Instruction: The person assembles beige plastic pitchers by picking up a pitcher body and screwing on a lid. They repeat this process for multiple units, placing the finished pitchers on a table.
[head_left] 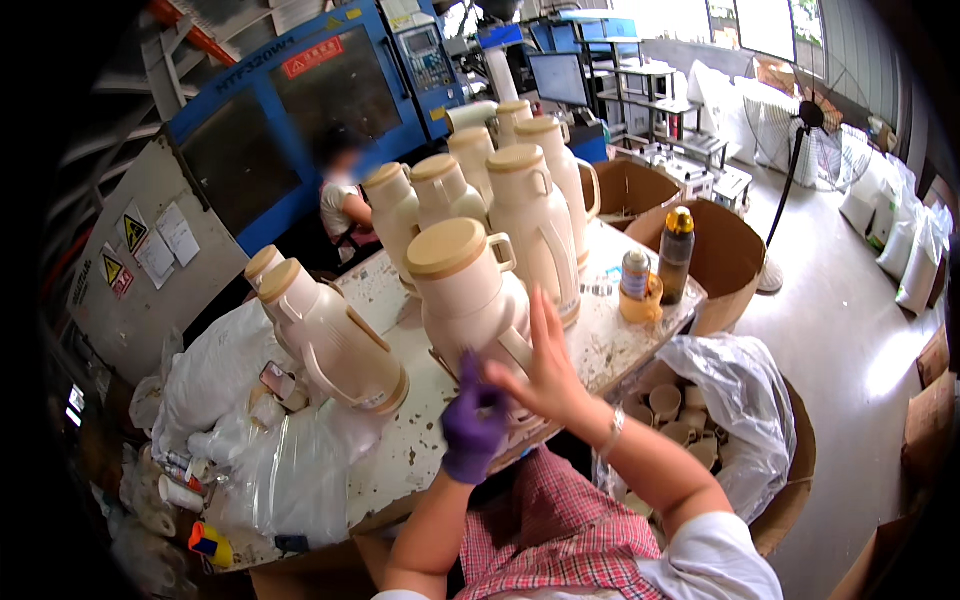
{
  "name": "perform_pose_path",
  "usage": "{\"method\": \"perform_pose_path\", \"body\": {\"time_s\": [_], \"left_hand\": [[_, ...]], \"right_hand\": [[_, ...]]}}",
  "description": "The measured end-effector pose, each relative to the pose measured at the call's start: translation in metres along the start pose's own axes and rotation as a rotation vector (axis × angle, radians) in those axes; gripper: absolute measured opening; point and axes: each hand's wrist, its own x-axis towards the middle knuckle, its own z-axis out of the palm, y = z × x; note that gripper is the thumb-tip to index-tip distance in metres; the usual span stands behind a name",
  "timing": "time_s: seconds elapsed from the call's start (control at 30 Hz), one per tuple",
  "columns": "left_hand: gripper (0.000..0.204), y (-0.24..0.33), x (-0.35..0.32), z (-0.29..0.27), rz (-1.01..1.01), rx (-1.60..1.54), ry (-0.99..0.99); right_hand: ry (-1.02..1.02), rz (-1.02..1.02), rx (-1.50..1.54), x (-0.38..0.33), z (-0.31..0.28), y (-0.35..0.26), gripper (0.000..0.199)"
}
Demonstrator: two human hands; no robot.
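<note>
A cream plastic thermos jug (462, 290) with a tan lid leans toward me at the near edge of the worktable (410, 455). My left hand (472, 422), in a purple glove, presses against the jug's lower body. My bare right hand (545, 365) rests flat on the jug's side by its handle, fingers spread. A second jug (330, 338) lies tilted to the left of it. Several more cream jugs (530, 215) stand upright behind.
A dark bottle (676, 252) and a small can in a yellow cup (636, 285) stand at the table's right end. A bag-lined carton of tan cups (680, 410) sits at my right. Clear plastic bags (270, 470) pile at left. Another person (345, 200) sits by the blue machine (300, 100).
</note>
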Motion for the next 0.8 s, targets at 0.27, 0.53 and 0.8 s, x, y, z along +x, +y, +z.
{"method": "perform_pose_path", "body": {"time_s": [0.27,0.53,0.8], "left_hand": [[0.118,-0.091,-0.008,0.075,-0.258,-0.332,0.003],[0.045,-0.147,-0.052,0.066,-0.229,-0.13,-0.475],[0.091,-0.2,0.002,-0.106,-0.261,0.282,0.839]], "right_hand": [[-0.039,-0.02,-0.054,-0.048,0.006,0.061,0.1],[-0.041,0.143,-0.139,-0.081,0.01,0.091,0.089],[-0.503,0.146,-0.033,-0.257,0.021,0.059,0.049]]}}
